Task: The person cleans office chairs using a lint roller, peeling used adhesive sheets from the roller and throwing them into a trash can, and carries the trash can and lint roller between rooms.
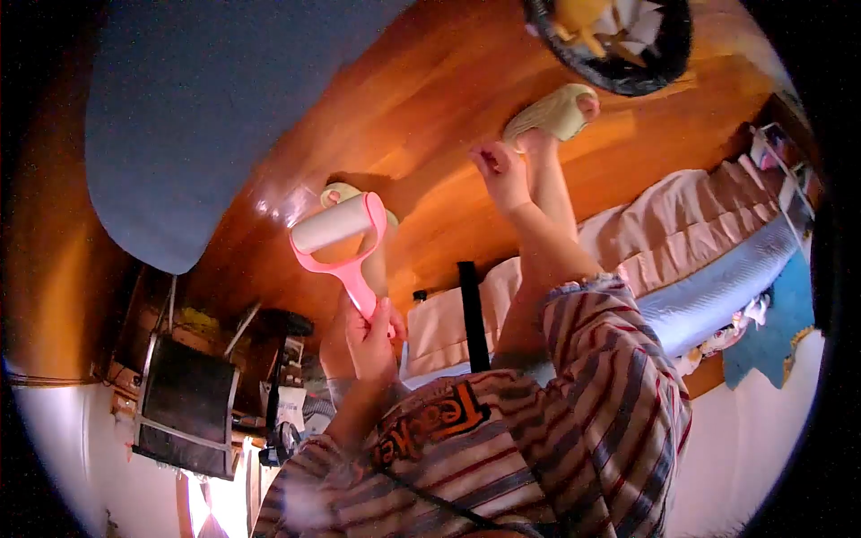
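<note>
My left hand (373, 345) grips the handle of a pink lint roller (336, 226), its fingers wrapped round the lower end. The roller's white cylinder points up and away from my body, above the wooden floor. Held out to the right is my right hand (502, 177), in front of my lower leg. Its fingers are curled in; whether anything small sits between them is hidden. Beyond that hand stands a round black bin (619, 82) with yellow and white bits inside. Pale slippers (549, 118) are on my feet.
A large grey-blue flat surface (179, 125) fills the upper left. On the right is a bed with a pink skirt (646, 229) and a light blue mattress edge (717, 287). A dark metal-framed chair (186, 403) stands at lower left. Wooden floor (439, 193) lies between them.
</note>
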{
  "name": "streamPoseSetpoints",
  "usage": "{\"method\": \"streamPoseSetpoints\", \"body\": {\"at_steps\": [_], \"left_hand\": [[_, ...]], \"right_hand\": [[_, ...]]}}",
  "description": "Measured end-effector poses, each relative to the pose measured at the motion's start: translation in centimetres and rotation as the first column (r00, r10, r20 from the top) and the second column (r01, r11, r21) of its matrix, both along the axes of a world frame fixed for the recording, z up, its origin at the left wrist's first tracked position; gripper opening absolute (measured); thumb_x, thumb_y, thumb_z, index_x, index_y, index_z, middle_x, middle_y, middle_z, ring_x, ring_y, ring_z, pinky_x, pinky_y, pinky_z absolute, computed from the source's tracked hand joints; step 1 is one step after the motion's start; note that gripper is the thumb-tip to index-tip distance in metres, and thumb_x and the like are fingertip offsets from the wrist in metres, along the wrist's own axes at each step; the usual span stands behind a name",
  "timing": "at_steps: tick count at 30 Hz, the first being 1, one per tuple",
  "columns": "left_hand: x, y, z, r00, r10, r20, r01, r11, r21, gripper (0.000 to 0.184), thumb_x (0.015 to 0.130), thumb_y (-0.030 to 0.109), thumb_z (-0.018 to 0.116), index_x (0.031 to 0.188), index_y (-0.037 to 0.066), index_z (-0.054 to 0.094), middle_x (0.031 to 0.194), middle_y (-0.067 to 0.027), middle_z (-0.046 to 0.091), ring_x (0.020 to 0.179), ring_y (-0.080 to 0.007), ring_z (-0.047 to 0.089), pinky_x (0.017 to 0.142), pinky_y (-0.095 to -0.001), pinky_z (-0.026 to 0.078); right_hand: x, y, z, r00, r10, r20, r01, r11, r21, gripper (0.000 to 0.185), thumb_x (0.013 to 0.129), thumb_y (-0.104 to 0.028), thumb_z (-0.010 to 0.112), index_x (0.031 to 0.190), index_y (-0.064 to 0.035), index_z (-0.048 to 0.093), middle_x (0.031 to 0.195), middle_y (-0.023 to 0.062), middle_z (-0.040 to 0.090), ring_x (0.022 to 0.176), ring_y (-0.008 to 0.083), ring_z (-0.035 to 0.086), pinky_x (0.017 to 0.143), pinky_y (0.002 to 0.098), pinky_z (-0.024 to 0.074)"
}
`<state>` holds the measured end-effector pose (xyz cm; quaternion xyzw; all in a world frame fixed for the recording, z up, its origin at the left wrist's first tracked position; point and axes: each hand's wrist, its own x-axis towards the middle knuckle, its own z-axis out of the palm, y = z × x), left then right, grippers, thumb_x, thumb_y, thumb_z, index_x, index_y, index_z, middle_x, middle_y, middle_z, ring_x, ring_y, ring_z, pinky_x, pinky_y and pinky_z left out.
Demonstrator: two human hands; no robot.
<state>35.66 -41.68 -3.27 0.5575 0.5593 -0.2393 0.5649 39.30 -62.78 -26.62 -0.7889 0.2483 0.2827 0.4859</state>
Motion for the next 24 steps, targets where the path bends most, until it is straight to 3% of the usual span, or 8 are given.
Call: {"method": "streamPoseSetpoints", "body": {"at_steps": [4, 6, 10, 12, 16, 20, 22, 24], "left_hand": [[0.9, -1.4, 0.5, 0.998, -0.021, 0.058, 0.027, 0.994, -0.102, 0.010, 0.093, 0.011, 0.049, 0.088, 0.005, 0.043, 0.061, -0.0022, 0.046, 0.048, -0.0085, 0.042, 0.043, -0.0231, 0.036], [1.7, -1.8, 0.9, 0.994, -0.005, 0.112, 0.022, 0.989, -0.146, 0.010, 0.093, 0.012, 0.048, 0.089, 0.005, 0.042, 0.061, -0.0023, 0.046, 0.048, -0.0087, 0.042, 0.043, -0.0230, 0.036], [3.4, -2.6, 1.5, 0.989, -0.043, 0.144, 0.068, 0.982, -0.175, 0.010, 0.093, 0.012, 0.048, 0.088, 0.005, 0.042, 0.063, -0.0033, 0.047, 0.050, -0.0097, 0.043, 0.045, -0.0231, 0.037], [4.0, -2.9, 1.7, 0.986, -0.055, 0.159, 0.084, 0.980, -0.178, 0.010, 0.093, 0.011, 0.048, 0.088, 0.005, 0.042, 0.063, -0.0036, 0.047, 0.051, -0.0100, 0.044, 0.045, -0.0231, 0.038], [4.9, -3.9, 2.0, 0.984, -0.044, 0.175, 0.074, 0.983, -0.170, 0.013, 0.094, 0.016, 0.048, 0.087, 0.007, 0.042, 0.060, -0.0032, 0.047, 0.050, -0.0113, 0.045, 0.046, -0.0249, 0.038], [5.0, -4.6, 1.9, 0.986, 0.001, 0.168, 0.035, 0.978, -0.206, 0.012, 0.093, 0.015, 0.049, 0.087, 0.007, 0.042, 0.060, -0.0034, 0.047, 0.049, -0.0114, 0.045, 0.046, -0.0252, 0.038], [5.4, -4.8, 2.2, 0.987, -0.019, 0.158, 0.049, 0.980, -0.191, 0.012, 0.093, 0.015, 0.049, 0.088, 0.007, 0.043, 0.061, -0.0034, 0.047, 0.050, -0.0114, 0.045, 0.046, -0.0253, 0.037], [5.9, -4.9, 2.4, 0.987, -0.044, 0.153, 0.071, 0.982, -0.176, 0.011, 0.093, 0.015, 0.049, 0.089, 0.007, 0.043, 0.062, -0.0033, 0.047, 0.050, -0.0114, 0.044, 0.046, -0.0255, 0.037]], "right_hand": [[8.0, -4.6, 6.5, 0.862, -0.229, 0.451, 0.238, 0.970, 0.038, 0.009, 0.078, -0.001, 0.067, 0.086, -0.0033, 0.063, 0.079, 0.0063, 0.061, 0.071, 0.0163, 0.056, 0.062, 0.0251, 0.0458], [12.5, -7.6, 7.5, 0.763, -0.039, 0.646, 0.204, 0.962, -0.183, 0.008, 0.077, -0.002, 0.068, 0.084, -0.0028, 0.064, 0.080, 0.0067, 0.062, 0.071, 0.0161, 0.058, 0.063, 0.0264, 0.0475], [18.3, -12.5, 3.2, 0.826, 0.002, 0.564, 0.268, 0.879, -0.395, 0.019, 0.077, -0.006, 0.067, 0.097, -0.0045, 0.067, 0.085, 0.0086, 0.066, 0.078, 0.0206, 0.064, 0.072, 0.0281, 0.0498], [19.9, -12.7, 1.7, 0.919, -0.176, 0.353, 0.267, 0.937, -0.227, 0.040, 0.075, -0.004, 0.070, 0.114, -0.0022, 0.059, 0.094, 0.0048, 0.065, 0.083, 0.0092, 0.059, 0.077, 0.0230, 0.0472], [19.9, -12.7, 3.4, 0.919, 0.227, 0.323, 0.004, 0.814, -0.582, 0.062, 0.064, -0.008, 0.076, 0.122, -0.0095, 0.054, 0.119, 0.0098, 0.057, 0.104, 0.0244, 0.056, 0.086, 0.0320, 0.0471], [18.6, -13.2, 4.3, 0.946, 0.228, 0.232, -0.030, 0.772, -0.634, 0.057, 0.063, -0.008, 0.074, 0.118, -0.0102, 0.057, 0.122, 0.0142, 0.052, 0.112, 0.0313, 0.049, 0.093, 0.0359, 0.0425], [18.4, -12.9, 4.9, 0.810, 0.408, 0.421, -0.062, 0.774, -0.630, 0.052, 0.066, -0.008, 0.072, 0.117, -0.0121, 0.058, 0.124, 0.0140, 0.051, 0.113, 0.0317, 0.048, 0.092, 0.0362, 0.0426], [17.2, -12.5, 5.8, 0.773, 0.512, 0.375, -0.038, 0.627, -0.778, 0.053, 0.067, -0.007, 0.071, 0.118, -0.0109, 0.056, 0.126, 0.0149, 0.049, 0.114, 0.0335, 0.046, 0.093, 0.0384, 0.0413]]}}
